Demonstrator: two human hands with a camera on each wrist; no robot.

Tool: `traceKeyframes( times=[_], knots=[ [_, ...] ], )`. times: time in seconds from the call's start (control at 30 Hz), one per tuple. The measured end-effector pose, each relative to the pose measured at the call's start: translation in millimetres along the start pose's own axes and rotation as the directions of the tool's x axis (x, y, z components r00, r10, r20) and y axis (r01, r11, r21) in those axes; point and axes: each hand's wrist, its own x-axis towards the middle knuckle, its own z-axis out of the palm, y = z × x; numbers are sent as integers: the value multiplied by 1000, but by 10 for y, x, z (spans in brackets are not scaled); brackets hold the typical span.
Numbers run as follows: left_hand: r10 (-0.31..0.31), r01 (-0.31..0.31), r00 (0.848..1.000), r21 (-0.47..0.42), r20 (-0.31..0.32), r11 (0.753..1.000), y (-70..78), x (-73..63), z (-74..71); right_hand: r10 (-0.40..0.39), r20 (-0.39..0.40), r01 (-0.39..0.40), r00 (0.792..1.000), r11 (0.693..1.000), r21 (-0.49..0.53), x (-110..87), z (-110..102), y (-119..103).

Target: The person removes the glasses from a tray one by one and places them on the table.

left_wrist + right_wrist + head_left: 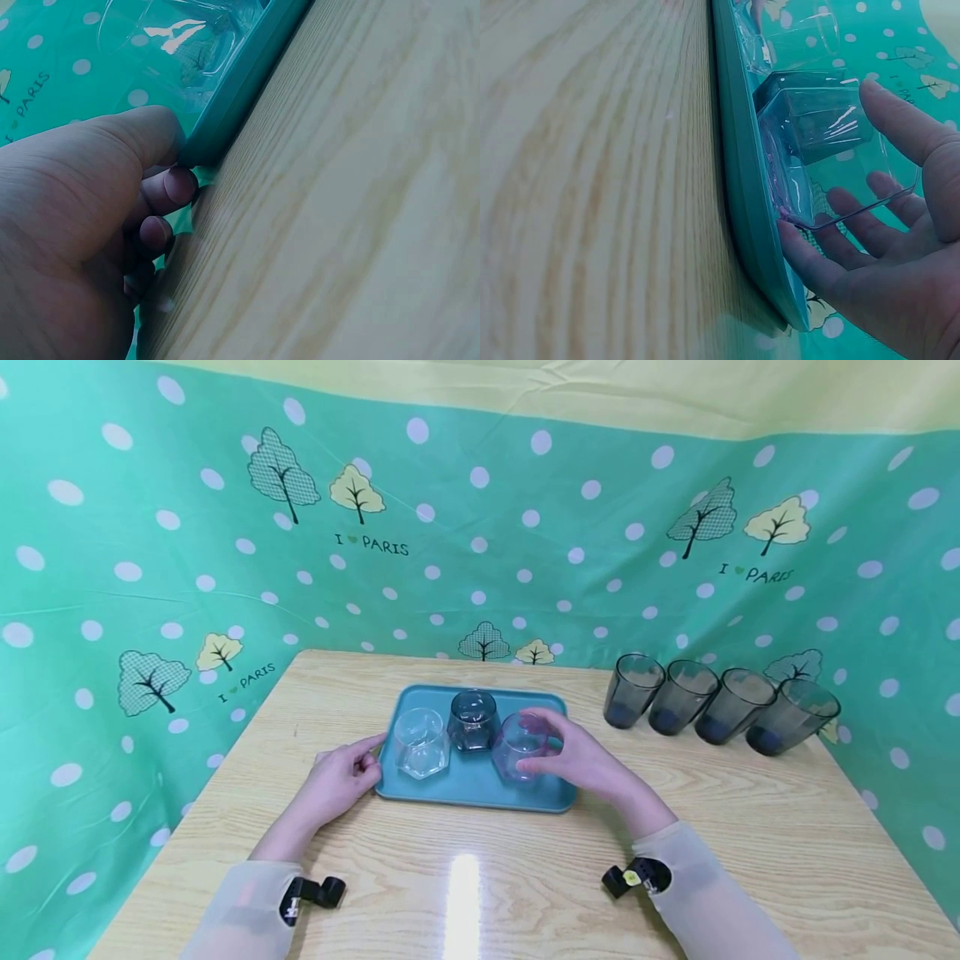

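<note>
A blue-green rectangular tray (471, 791) lies on the table, bearing three faceted glasses. My right hand (588, 762) holds the pinkish clear glass (516, 750) on the tray's right side, thumb on one side and fingers round the other. In the right wrist view, this glass (817, 161) stands within the tray wall, a dark glass behind it. At the tray's left edge, my left hand (341, 781) grips the rim, its thumb (154, 135) against the corner and its other fingers curled. The colourless glass (422, 752) is at the tray's left, the dark grey glass (474, 727) at its back middle.
Several tall smoky tumblers (633, 692) stand in a row at the table's back right. Behind the wooden table (375, 877) hangs a green dotted cloth (480, 568) with printed trees.
</note>
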Motion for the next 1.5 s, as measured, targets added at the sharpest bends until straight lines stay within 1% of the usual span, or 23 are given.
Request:
traceKeyframes(
  times=[0.37,0.67,0.83,0.97,1.2,1.5],
  knots=[
    [-10,10,1000,-12,4,1000,2,6,-6,-1,-12,2,1000,1000,11,-9,-4,5],
    [-5,5,1000,0,1,1000,3,1,-7,12,-36,-13,999,1000,-16,-10,-4,4],
    [-3,3,1000,-2,-1,1000,0,3,-4,16,-46,-17,999,1000,-6,-15,-13,-20],
    [-1,1,1000,0,-1,1000,-2,5,-7,18,-57,-18,998,1000,11,-21,-34,-50],
    [-2,2,1000,-3,-4,1000,-6,4,-12,12,-63,-12,998,1000,-4,-25,-76,-105],
    [-1,1,1000,-8,-1,1000,-16,-6,0,6,-93,-5,996,1000,16,-59,-157,-70]
  ],
)
